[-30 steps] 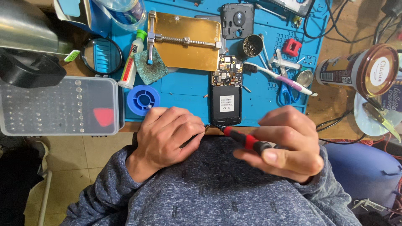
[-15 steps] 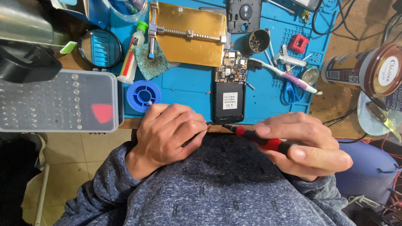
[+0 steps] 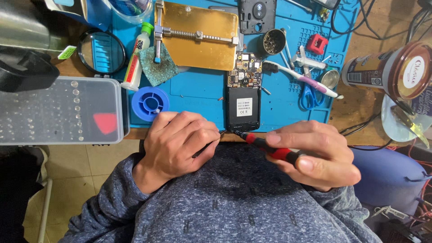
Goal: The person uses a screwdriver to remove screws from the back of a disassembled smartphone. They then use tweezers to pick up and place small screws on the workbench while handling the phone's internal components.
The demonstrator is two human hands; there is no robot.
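An opened phone (image 3: 243,98) with its circuit board exposed lies on the blue work mat (image 3: 193,90), its near end at the desk's front edge. My right hand (image 3: 315,153) grips a red and black screwdriver (image 3: 265,146), whose tip points at the phone's lower left corner. My left hand (image 3: 180,141) is curled next to that tip, pinching a thin dark tool or bit that is mostly hidden by the fingers.
A clear bit case (image 3: 58,110) sits at left, beside a blue solder spool (image 3: 150,102), a magnifier (image 3: 101,51) and a glue tube (image 3: 135,63). A gold board holder (image 3: 198,36), a toothbrush (image 3: 301,78), blue scissors (image 3: 308,96), a small screw cup (image 3: 274,42) and a brown jar (image 3: 391,69) lie further back.
My right hand has opened out a little and slid along the screwdriver's handle. The left hand stays curled at the tip. The view has shifted slightly.
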